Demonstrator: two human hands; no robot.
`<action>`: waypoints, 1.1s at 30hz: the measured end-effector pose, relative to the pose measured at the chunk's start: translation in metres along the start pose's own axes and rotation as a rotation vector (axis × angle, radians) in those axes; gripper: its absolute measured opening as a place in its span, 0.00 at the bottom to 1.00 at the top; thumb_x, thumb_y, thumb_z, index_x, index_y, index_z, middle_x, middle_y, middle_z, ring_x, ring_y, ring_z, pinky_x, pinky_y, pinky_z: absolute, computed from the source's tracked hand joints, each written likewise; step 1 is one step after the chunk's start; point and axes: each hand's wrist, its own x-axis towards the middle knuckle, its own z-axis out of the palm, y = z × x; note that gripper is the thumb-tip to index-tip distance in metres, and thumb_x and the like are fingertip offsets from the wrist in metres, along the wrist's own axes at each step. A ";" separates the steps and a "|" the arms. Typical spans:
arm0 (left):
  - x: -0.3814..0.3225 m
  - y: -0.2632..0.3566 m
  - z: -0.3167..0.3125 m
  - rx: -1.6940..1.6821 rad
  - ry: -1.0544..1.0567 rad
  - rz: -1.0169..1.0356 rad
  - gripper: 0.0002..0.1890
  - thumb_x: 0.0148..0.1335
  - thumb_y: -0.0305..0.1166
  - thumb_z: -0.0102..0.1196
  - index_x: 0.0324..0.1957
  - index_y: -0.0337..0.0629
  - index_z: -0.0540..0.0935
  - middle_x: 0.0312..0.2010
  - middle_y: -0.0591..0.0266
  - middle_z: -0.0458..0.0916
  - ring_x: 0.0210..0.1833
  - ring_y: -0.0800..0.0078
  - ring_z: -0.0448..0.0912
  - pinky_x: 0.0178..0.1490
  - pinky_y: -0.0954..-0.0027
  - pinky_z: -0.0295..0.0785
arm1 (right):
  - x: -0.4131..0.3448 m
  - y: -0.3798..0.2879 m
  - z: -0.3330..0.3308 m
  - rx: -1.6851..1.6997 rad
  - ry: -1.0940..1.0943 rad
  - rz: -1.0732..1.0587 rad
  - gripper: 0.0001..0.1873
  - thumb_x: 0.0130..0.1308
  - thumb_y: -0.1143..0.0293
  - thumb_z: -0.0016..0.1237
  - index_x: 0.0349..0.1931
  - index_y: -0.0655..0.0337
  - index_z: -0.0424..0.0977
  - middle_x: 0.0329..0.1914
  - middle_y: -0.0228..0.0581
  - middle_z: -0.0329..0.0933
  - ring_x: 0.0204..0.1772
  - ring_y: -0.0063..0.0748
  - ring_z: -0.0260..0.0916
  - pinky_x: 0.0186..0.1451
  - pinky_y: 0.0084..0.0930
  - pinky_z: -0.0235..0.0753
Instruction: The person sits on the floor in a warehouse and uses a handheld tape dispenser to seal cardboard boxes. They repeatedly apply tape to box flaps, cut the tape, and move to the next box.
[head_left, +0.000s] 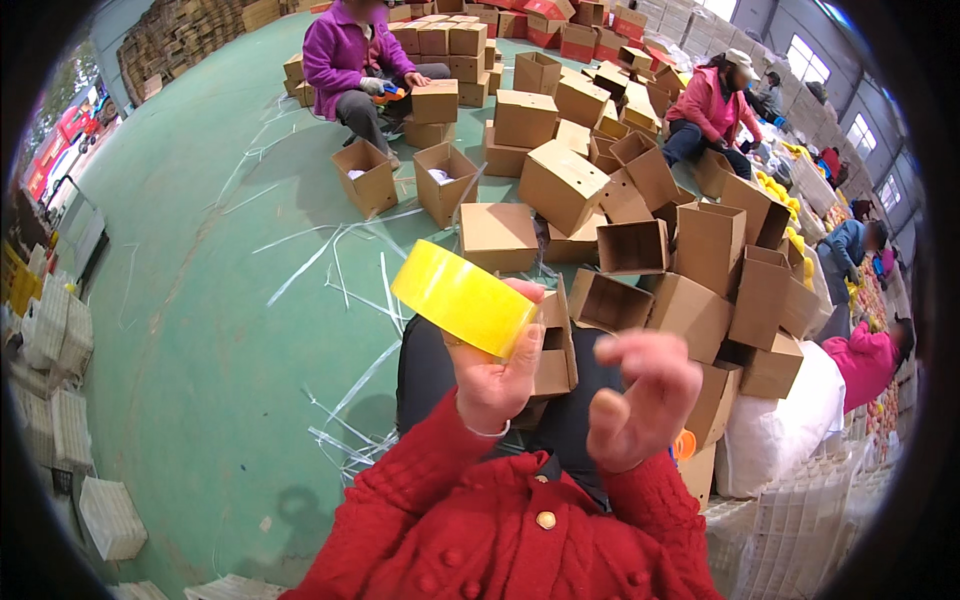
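Observation:
My left hand (495, 375) grips a wide roll of yellow packing tape (463, 298), held up above my knees. To its right, my right hand (646, 397) is raised with fingers bent and apart, slightly blurred, and nothing shows in it. Below and between the hands an open cardboard box (553, 360) stands at my knees, partly hidden by the left hand. An orange ring-shaped part (684, 444) shows beside my right sleeve; the rest of that object is hidden.
Cardboard boxes (499, 229) lie piled ahead and to the right. Plastic straps (360, 375) litter the green floor. A white sack (784, 427) and plastic crates (795, 517) are at right. A co-worker in purple (337, 60) sits by boxes; another in pink (709, 101) sits beyond the pile.

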 end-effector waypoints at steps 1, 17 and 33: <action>-0.002 0.003 0.000 -0.060 -0.013 -0.087 0.24 0.63 0.21 0.58 0.59 0.36 0.66 0.49 0.52 0.77 0.52 0.67 0.75 0.59 0.66 0.70 | 0.003 0.010 -0.006 -0.017 -0.062 0.010 0.22 0.58 0.71 0.58 0.51 0.64 0.67 0.49 0.46 0.75 0.50 0.39 0.73 0.54 0.31 0.74; -0.005 -0.001 -0.032 0.267 -0.650 -0.018 0.40 0.53 0.23 0.49 0.72 0.38 0.54 0.75 0.40 0.53 0.80 0.47 0.46 0.77 0.54 0.40 | -0.022 0.030 -0.011 0.299 -0.350 0.904 0.14 0.61 0.67 0.64 0.29 0.63 0.70 0.31 0.29 0.68 0.32 0.15 0.62 0.36 0.17 0.66; -0.012 -0.001 -0.036 -0.271 -0.316 -0.308 0.45 0.63 0.63 0.48 0.72 0.42 0.55 0.59 0.46 0.75 0.74 0.57 0.59 0.76 0.52 0.47 | -0.030 0.025 -0.011 0.791 -0.426 1.207 0.27 0.72 0.44 0.44 0.50 0.61 0.67 0.38 0.39 0.76 0.21 0.16 0.64 0.27 0.10 0.67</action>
